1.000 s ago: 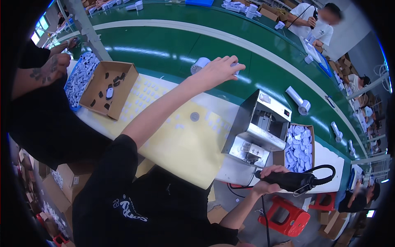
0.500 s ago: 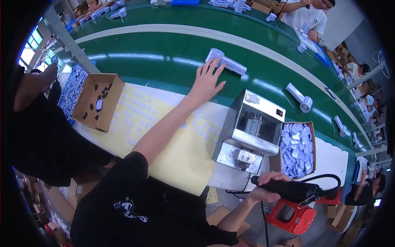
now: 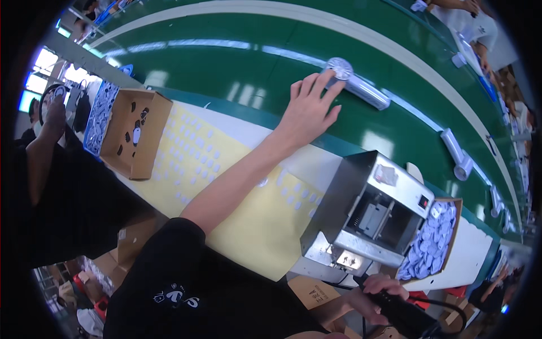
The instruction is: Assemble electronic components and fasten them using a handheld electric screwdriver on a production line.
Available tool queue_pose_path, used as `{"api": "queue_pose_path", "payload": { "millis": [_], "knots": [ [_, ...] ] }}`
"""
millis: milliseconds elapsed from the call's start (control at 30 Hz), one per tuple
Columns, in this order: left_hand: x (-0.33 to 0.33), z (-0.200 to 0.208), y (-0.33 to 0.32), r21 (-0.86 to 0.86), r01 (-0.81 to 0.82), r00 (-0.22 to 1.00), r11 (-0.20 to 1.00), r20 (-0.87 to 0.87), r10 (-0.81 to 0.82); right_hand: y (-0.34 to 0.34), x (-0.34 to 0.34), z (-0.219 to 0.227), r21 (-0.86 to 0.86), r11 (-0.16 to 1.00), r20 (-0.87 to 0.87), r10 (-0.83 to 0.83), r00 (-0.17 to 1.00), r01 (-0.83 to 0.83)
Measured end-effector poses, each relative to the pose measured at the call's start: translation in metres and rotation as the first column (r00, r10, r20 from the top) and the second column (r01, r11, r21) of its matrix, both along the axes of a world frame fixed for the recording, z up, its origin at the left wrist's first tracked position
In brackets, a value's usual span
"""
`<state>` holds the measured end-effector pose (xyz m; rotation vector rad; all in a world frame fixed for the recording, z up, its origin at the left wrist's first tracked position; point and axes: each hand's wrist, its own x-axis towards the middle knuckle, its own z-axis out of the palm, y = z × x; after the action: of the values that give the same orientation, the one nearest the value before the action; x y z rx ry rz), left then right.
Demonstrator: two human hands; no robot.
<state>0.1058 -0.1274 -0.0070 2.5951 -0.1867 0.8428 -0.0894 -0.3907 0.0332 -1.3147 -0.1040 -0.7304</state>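
My left hand stretches over the green conveyor belt with its fingers spread. Its fingertips are at the round, slotted head of a pale grey tubular plastic housing; whether they press on it I cannot tell. Low on the right, my right hand is wrapped round a black corded handheld power tool, whose tip is hard to make out. Between my arms, a metal machine with an open top window stands on the bench. Beneath my left forearm lies a yellow sheet with rows of small pale pieces.
A cardboard box with dark small parts stands at left, beside a blue tray of pale parts. Right of the machine is a box of pale plastic parts. More housings lie along the belt. Other people work nearby.
The view has turned, shifting the scene. The housing by my left hand now shows its round slotted face toward me. My right hand, still holding the power tool, appears lower.
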Motion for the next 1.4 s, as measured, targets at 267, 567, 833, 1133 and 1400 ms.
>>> {"api": "queue_pose_path", "payload": {
  "millis": [267,567,833,1133,1400],
  "knots": [
    [0.0,-0.001,0.002,-0.04,0.064,0.997,0.997,0.055,-0.062,-0.06,0.01,0.014,-0.182,0.72,-0.057,0.672,0.738,-0.67],
    [0.006,-0.002,0.001,0.052,0.085,0.994,0.995,0.068,-0.088,-0.036,0.006,0.0,-0.067,0.925,0.083,0.378,0.922,-0.373],
    [0.008,-0.008,-0.005,0.055,0.085,0.996,0.995,0.029,-0.087,-0.012,-0.002,-0.031,0.156,0.988,0.252,-0.054,0.966,0.014],
    [0.01,-0.009,-0.002,0.067,0.088,0.996,0.994,0.016,-0.09,-0.006,0.021,-0.012,-0.171,0.972,0.295,-0.107,0.949,0.162],
    [0.009,-0.002,0.002,0.076,0.08,0.996,0.994,0.035,-0.083,-0.011,0.007,-0.011,-0.127,0.992,0.197,0.011,0.98,0.014]
  ]
}}
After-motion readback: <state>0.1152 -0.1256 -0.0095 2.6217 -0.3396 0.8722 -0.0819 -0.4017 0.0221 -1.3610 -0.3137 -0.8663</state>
